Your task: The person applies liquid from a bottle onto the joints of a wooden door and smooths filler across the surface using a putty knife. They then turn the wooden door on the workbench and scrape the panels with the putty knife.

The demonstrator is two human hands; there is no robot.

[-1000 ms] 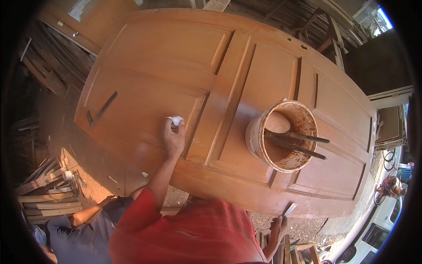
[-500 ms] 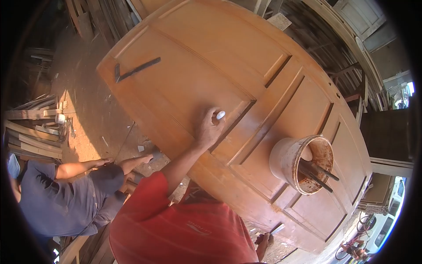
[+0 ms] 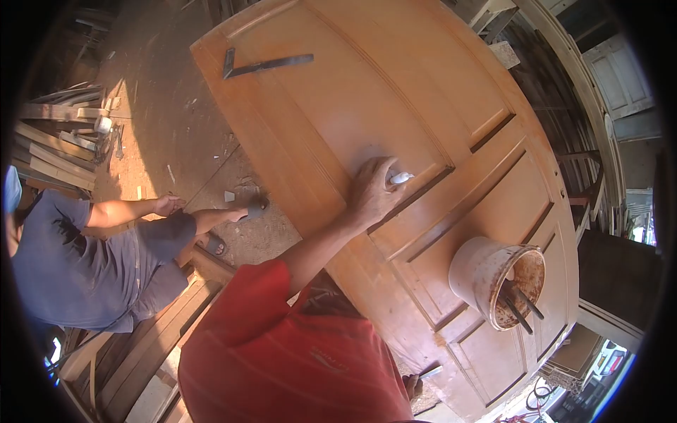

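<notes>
Panelled door [image 3: 331, 120], lying beneath the left hand [image 3: 375, 190], which closes around a small white item [image 3: 401, 178] I can't identify. Right of that hand stands a bucket [image 3: 479, 278]; farther off, leftward, lies a black L-shaped square [image 3: 271, 65]. The right hand [image 3: 412, 386] grips a flat tool [image 3: 431, 372] near the door's edge. I judge this as handling the white item over the panel, calling for a steady hold. Since the earlier frame, the view has turned.

Co-worker [image 3: 77, 257] now more fully visible
</notes>
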